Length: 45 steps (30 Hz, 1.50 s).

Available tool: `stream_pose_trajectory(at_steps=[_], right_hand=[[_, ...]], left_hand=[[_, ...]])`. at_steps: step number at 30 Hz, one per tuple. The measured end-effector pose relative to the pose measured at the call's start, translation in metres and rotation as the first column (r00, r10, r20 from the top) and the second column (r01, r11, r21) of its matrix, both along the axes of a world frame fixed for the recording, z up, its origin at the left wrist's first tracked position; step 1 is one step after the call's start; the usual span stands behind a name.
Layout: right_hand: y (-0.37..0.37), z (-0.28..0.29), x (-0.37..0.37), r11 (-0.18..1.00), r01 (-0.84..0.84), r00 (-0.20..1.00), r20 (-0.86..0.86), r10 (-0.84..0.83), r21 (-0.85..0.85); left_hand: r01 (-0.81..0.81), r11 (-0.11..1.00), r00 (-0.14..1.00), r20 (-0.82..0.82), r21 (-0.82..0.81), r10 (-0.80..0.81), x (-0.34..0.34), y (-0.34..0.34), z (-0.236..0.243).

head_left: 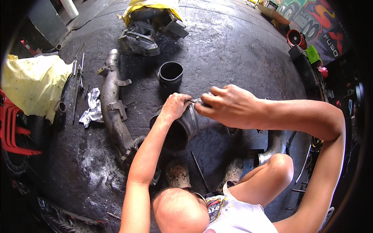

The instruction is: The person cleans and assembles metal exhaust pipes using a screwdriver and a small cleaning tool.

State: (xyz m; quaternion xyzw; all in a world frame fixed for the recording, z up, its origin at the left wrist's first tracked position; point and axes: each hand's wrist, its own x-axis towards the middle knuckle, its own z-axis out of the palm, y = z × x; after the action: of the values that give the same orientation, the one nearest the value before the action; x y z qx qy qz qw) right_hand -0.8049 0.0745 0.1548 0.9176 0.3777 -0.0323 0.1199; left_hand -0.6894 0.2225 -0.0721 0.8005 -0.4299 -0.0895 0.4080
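— Dead centre, down on the floor: a wide pipe, dark mouth facing about eight o'clock, metal band around the neck.

— And at the band's top?

— Left hand, reaching over the mouth, fingers bunched together, half closed. Pinching something under there? Impossible to tell.

— Now over to two o'clock, right hand!

— Curled closed around a small metal tool, pointing at those left fingers.

— Further out?

— At twelve o'clock, a short black sleeve, standing upright; beyond, a grimy engine part. Around ten, a long grey pipe, with crumpled foil just beside. Towards six, a thin rod, lying flat.
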Motion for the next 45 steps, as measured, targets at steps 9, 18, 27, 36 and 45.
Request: stream_pose_trajectory(at_steps=[9,18,27,36,45], right_hand=[[0.008,-0.005,0.011,0.985,0.020,0.997,-0.074,-0.034,-0.174],[-0.005,-0.003,0.004,0.968,0.171,0.980,-0.134,-0.148,0.183],[0.011,0.006,0.017,0.771,0.632,0.705,-0.350,-0.617,-0.085],[0.003,0.011,0.026,0.624,0.759,0.476,-0.498,-0.725,-0.182],[0.006,0.011,0.026,0.669,0.724,0.526,-0.496,-0.691,-0.165]], left_hand=[[-0.036,0.996,0.999,0.040,0.076,0.033,0.000,-0.001,0.003],[0.018,0.999,0.999,-0.028,0.045,-0.017,0.001,0.002,0.003],[-0.028,0.999,0.998,0.054,0.033,0.026,-0.003,-0.006,-0.004],[-0.068,0.996,0.997,0.028,0.059,0.066,-0.006,-0.007,0.001],[-0.056,0.997,0.998,0.028,0.046,0.054,-0.005,-0.008,0.001]])
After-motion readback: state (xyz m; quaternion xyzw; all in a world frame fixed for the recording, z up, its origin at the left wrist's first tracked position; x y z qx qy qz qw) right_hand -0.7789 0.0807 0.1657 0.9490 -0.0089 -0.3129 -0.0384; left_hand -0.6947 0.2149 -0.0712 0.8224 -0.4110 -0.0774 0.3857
